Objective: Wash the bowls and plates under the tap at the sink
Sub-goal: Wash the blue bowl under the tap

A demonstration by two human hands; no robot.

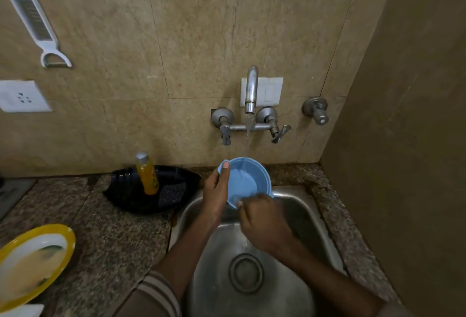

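Note:
A light blue bowl (pixel 248 178) is held tilted over the steel sink (pixel 297 218), under water running from the wall tap (pixel 251 89). My left hand (pixel 216 188) grips the bowl's left rim, thumb over the edge. My right hand (pixel 262 223) is at the bowl's near rim, fingers curled against it; whether it holds anything is hidden. A yellow-rimmed plate (pixel 37 261) with residue lies on the counter at the far left.
A black tray (pixel 131 190) beside the sink holds an orange soap bottle (pixel 148 174) and a dark scrub pad (pixel 172 192). The granite counter (pixel 113 241) surrounds the sink. A white grater-peeler (pixel 35 21) hangs on the wall. The right side wall stands close.

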